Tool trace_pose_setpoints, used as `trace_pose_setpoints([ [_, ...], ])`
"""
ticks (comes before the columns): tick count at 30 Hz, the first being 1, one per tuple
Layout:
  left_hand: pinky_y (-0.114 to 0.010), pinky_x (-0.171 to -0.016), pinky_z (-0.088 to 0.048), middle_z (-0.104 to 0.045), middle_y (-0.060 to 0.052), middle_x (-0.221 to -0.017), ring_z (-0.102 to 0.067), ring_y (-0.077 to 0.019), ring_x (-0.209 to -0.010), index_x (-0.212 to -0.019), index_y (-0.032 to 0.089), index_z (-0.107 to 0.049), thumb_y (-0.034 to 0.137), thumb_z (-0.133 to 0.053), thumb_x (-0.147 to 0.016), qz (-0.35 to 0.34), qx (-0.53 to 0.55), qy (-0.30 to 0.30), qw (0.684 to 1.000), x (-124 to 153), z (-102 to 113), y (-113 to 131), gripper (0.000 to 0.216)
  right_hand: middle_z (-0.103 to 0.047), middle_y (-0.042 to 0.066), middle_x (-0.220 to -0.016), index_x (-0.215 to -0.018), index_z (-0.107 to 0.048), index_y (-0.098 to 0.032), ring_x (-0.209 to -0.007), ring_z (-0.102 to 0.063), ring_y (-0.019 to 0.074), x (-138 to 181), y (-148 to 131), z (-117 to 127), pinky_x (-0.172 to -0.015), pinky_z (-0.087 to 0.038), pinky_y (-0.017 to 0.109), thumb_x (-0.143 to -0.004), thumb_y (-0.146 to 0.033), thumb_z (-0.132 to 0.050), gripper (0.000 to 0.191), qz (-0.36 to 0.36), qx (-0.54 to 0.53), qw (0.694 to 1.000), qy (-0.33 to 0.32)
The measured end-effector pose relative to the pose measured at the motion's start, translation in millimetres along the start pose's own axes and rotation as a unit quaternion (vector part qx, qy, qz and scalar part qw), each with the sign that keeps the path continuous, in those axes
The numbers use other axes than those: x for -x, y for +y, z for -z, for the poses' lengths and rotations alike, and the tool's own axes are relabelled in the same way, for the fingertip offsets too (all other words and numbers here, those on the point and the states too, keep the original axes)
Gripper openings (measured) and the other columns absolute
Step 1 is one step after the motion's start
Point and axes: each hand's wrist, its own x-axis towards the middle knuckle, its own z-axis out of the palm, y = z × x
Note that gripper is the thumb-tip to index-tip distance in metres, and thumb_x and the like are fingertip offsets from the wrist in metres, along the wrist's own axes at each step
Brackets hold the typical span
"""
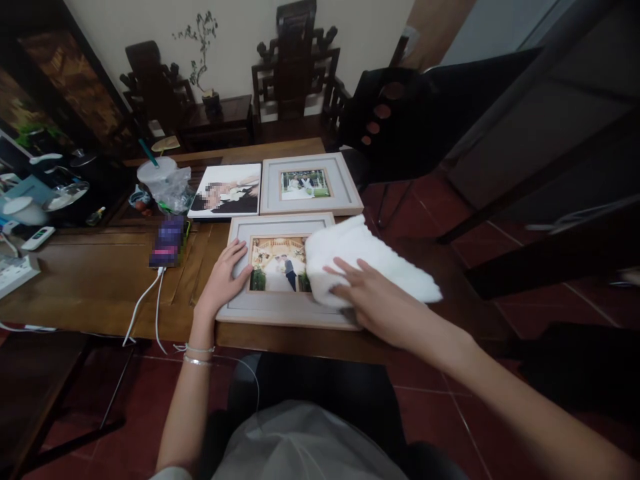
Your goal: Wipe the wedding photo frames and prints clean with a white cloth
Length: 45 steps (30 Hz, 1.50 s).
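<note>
Apparently you're partway through wiping the near frame (277, 263) on the table (110, 280): left hand (227, 280) flat on it, right hand (367, 293) pressing the cloth (367, 247), grip unclear; whether the back frame (305, 183) is done doesn't show.

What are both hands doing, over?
Left hand on nearest pale-bordered rectangular framed photo. Right hand on white fluffy cloth. Cloth hides part of photo's right side.

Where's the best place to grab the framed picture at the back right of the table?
The back frame is probably best gripped by its right border, coming from the right: it lies flat, with the photo panel close along its left and the nearer frame close in front.
</note>
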Motion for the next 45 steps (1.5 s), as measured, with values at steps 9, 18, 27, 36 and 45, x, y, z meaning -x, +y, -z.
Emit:
trace_pose_setpoints([
  [9,-0.052,-0.119,-0.027,-0.043,-0.014,-0.151,-0.029,-0.0244,-0.146,-0.132,0.017,-0.056,0.022,-0.045,-0.097,-0.023,-0.010,0.006,1.000,4,-5,-9,0.037,-0.065,0.017,-0.125,-0.114,-0.067,-0.016,-0.120,-0.059,0.0302,1,-17,30,-0.098,-0.048,0.044,-0.072,0.004,-0.040,0.054,-0.027,-0.056,0.993,-0.100],
  [18,-0.053,-0.118,-0.030,-0.052,-0.012,-0.144,-0.035,-0.0242,-0.144,-0.127,0.018,-0.061,0.015,-0.042,-0.096,-0.015,-0.005,0.003,1.000,2,-5,-12,0.037,-0.043,0.018,-0.150,-0.122,-0.063,-0.010,-0.139,-0.034,0.0373,-103,25,-1,-0.110,-0.029,0.053,-0.076,0.003,-0.044,0.052,-0.078,0.054,0.994,0.062],
  [27,-0.053,-0.118,-0.031,-0.054,-0.015,-0.142,-0.038,-0.0243,-0.142,-0.131,0.015,-0.058,0.010,-0.038,-0.095,-0.037,0.000,0.020,0.999,2,-8,-17,0.042,-0.056,0.020,-0.137,-0.112,-0.067,-0.011,-0.127,-0.050,0.0381,-29,-27,-4,-0.103,-0.042,0.053,-0.073,0.000,-0.050,0.045,0.020,0.035,0.999,0.003],
  [36,-0.052,-0.117,-0.032,-0.054,-0.015,-0.142,-0.037,-0.0248,-0.143,-0.132,0.014,-0.057,0.015,-0.040,-0.097,-0.034,-0.008,0.010,0.999,2,-6,-13,0.039,-0.053,0.016,-0.142,-0.119,-0.065,-0.013,-0.131,-0.049,0.0375,-19,-52,0,-0.103,-0.047,0.050,-0.070,0.004,-0.050,0.054,0.027,-0.016,0.999,-0.006],
  [45,-0.052,-0.118,-0.032,-0.055,-0.016,-0.141,-0.038,-0.0248,-0.142,-0.129,0.012,-0.060,0.011,-0.038,-0.096,-0.038,0.000,0.011,0.999,1,-7,-16,0.040,-0.040,0.021,-0.151,-0.123,-0.063,-0.010,-0.140,-0.032,0.0429,-110,20,-22,-0.110,-0.031,0.060,-0.075,0.007,-0.046,0.054,-0.100,0.084,0.989,0.062],
])
